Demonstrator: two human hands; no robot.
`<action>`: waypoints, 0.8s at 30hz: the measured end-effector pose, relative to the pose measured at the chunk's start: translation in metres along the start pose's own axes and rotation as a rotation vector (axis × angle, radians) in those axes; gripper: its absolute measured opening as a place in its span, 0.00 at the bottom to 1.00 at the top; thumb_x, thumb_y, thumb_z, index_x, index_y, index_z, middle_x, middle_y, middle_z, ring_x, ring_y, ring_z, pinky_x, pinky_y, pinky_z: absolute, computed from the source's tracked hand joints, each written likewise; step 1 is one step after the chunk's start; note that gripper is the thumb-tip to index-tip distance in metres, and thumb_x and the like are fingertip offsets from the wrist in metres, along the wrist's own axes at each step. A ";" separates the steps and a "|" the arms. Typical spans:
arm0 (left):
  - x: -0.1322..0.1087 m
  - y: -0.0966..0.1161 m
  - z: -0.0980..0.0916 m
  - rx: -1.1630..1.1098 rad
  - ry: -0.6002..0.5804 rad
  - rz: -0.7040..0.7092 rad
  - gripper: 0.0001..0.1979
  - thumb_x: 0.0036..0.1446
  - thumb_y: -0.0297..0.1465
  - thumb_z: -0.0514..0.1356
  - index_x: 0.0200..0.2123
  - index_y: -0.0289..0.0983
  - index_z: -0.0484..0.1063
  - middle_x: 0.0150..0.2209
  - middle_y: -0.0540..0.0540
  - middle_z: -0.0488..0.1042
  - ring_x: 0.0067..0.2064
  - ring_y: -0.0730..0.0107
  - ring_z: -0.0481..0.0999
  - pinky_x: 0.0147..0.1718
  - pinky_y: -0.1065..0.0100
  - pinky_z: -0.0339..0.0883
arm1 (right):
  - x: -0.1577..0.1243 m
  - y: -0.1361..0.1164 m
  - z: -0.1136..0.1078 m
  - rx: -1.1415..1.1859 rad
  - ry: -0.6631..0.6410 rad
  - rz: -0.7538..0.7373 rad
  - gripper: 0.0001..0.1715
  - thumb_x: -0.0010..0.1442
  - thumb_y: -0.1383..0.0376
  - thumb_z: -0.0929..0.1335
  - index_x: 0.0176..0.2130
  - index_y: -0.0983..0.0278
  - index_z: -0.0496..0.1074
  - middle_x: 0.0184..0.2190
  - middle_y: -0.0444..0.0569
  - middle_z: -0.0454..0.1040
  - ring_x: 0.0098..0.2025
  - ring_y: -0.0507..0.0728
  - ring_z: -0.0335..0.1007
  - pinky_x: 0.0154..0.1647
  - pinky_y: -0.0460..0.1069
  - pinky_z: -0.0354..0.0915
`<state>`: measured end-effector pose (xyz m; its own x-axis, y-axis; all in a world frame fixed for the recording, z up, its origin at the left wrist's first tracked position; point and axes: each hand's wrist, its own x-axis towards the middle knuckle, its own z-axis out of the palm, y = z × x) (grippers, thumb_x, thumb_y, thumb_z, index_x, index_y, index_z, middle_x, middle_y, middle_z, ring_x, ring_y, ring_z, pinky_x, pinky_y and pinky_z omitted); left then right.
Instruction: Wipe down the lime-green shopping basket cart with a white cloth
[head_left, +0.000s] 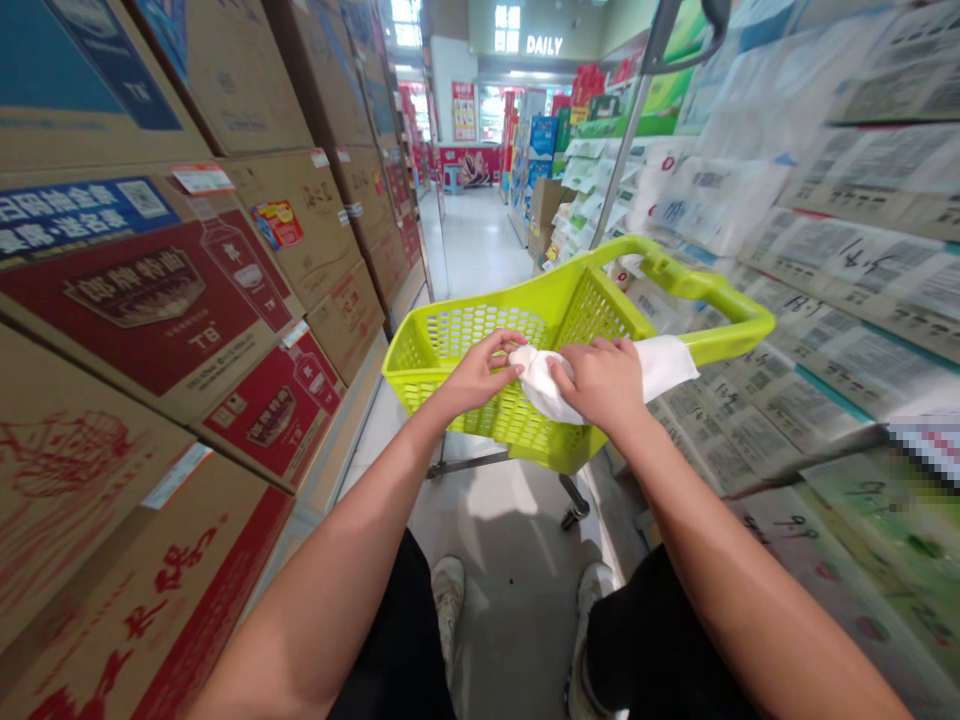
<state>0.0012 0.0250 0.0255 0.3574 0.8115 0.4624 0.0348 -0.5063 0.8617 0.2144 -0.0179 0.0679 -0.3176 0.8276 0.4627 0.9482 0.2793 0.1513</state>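
A white cloth (664,365), possibly a paper wipe, is bunched over the near rim of a yellow-green plastic shopping basket cart (442,330). My right hand (604,382) grips the cloth from above, its fingers curled around the bunched part. One end trails out to the right, close to the cart's handle (739,310). At the cloth's left end, my left hand (484,375) has its thumb and curved fingertips closed on the edge. Perforated walls surround the basket's inside.
Stacked cardboard cartons (270,400) wall the left side. Packs of paper goods (817,260) fill the right side, near a grey metal pole (619,165). A caster (574,515) stands under the cart, ahead of my shoes (448,590). The tiled aisle (476,240) runs onward.
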 end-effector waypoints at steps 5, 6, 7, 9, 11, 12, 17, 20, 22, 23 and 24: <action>0.002 -0.001 -0.014 0.115 0.228 -0.011 0.13 0.56 0.40 0.64 0.40 0.39 0.71 0.43 0.44 0.78 0.46 0.63 0.79 0.48 0.61 0.75 | 0.001 -0.004 -0.004 0.030 -0.007 0.030 0.29 0.74 0.53 0.57 0.40 0.64 0.80 0.37 0.59 0.82 0.42 0.64 0.72 0.45 0.57 0.49; 0.002 -0.001 -0.019 0.140 0.300 -0.021 0.13 0.57 0.40 0.64 0.40 0.39 0.70 0.41 0.45 0.77 0.43 0.64 0.78 0.46 0.62 0.75 | 0.002 -0.004 -0.005 0.040 -0.003 0.053 0.29 0.74 0.53 0.57 0.40 0.64 0.80 0.37 0.59 0.82 0.42 0.64 0.72 0.45 0.57 0.50; 0.001 -0.001 -0.025 0.172 0.359 -0.032 0.12 0.58 0.40 0.62 0.41 0.40 0.70 0.40 0.45 0.77 0.40 0.66 0.78 0.44 0.62 0.75 | 0.002 -0.004 -0.005 0.052 0.000 0.074 0.28 0.74 0.53 0.57 0.40 0.64 0.80 0.37 0.59 0.82 0.42 0.64 0.72 0.45 0.57 0.50; -0.003 0.001 -0.036 0.291 0.405 -0.045 0.10 0.60 0.38 0.59 0.41 0.40 0.70 0.40 0.46 0.77 0.36 0.67 0.76 0.41 0.63 0.75 | 0.003 -0.004 -0.005 0.077 0.004 0.102 0.28 0.74 0.53 0.58 0.40 0.64 0.81 0.37 0.59 0.82 0.42 0.64 0.72 0.45 0.57 0.50; -0.010 0.003 -0.044 0.525 0.376 -0.057 0.11 0.62 0.37 0.57 0.44 0.40 0.72 0.43 0.45 0.78 0.37 0.65 0.77 0.42 0.61 0.74 | 0.004 -0.004 -0.004 0.103 0.015 0.116 0.28 0.73 0.51 0.59 0.40 0.63 0.81 0.38 0.59 0.82 0.44 0.65 0.72 0.47 0.57 0.51; -0.014 0.004 -0.048 0.678 0.340 -0.075 0.12 0.63 0.38 0.56 0.46 0.40 0.73 0.44 0.43 0.79 0.40 0.63 0.78 0.44 0.60 0.74 | 0.005 -0.003 -0.003 0.120 0.030 0.117 0.27 0.73 0.50 0.60 0.41 0.63 0.81 0.39 0.58 0.82 0.45 0.66 0.72 0.48 0.57 0.52; -0.028 0.006 -0.054 1.176 -0.010 -0.402 0.31 0.71 0.52 0.43 0.40 0.38 0.78 0.41 0.37 0.82 0.47 0.49 0.81 0.47 0.54 0.72 | 0.010 0.003 0.000 0.219 0.161 0.029 0.24 0.73 0.57 0.59 0.47 0.63 0.80 0.51 0.58 0.81 0.55 0.66 0.69 0.54 0.57 0.54; -0.028 0.009 -0.052 1.188 -0.157 -0.443 0.37 0.69 0.58 0.41 0.38 0.39 0.79 0.40 0.37 0.83 0.46 0.47 0.82 0.44 0.55 0.72 | 0.012 0.004 0.007 0.129 0.116 0.048 0.25 0.72 0.57 0.59 0.45 0.64 0.81 0.45 0.59 0.82 0.52 0.67 0.70 0.56 0.59 0.53; -0.028 0.012 -0.049 1.181 -0.200 -0.423 0.33 0.69 0.56 0.44 0.42 0.40 0.80 0.43 0.37 0.83 0.48 0.46 0.82 0.45 0.54 0.73 | 0.010 -0.003 0.016 0.051 0.037 0.054 0.28 0.73 0.56 0.58 0.41 0.66 0.82 0.39 0.60 0.82 0.46 0.66 0.71 0.54 0.60 0.52; -0.028 0.014 -0.047 1.176 -0.219 -0.412 0.30 0.69 0.54 0.46 0.44 0.41 0.80 0.45 0.37 0.83 0.49 0.45 0.82 0.45 0.54 0.73 | 0.009 -0.009 0.020 0.031 0.011 0.036 0.29 0.73 0.55 0.57 0.40 0.66 0.82 0.38 0.60 0.82 0.45 0.66 0.70 0.54 0.60 0.51; -0.029 0.015 -0.045 1.168 -0.239 -0.391 0.27 0.68 0.52 0.48 0.46 0.42 0.79 0.46 0.38 0.83 0.50 0.44 0.82 0.46 0.54 0.73 | 0.007 -0.017 0.024 0.027 0.000 0.008 0.30 0.74 0.56 0.57 0.41 0.67 0.82 0.39 0.61 0.82 0.44 0.65 0.70 0.53 0.60 0.52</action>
<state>-0.0509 0.0067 0.0346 0.2922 0.9543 0.0631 0.9379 -0.2989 0.1762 0.1962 -0.0046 0.0474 -0.3101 0.8300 0.4636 0.9503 0.2857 0.1241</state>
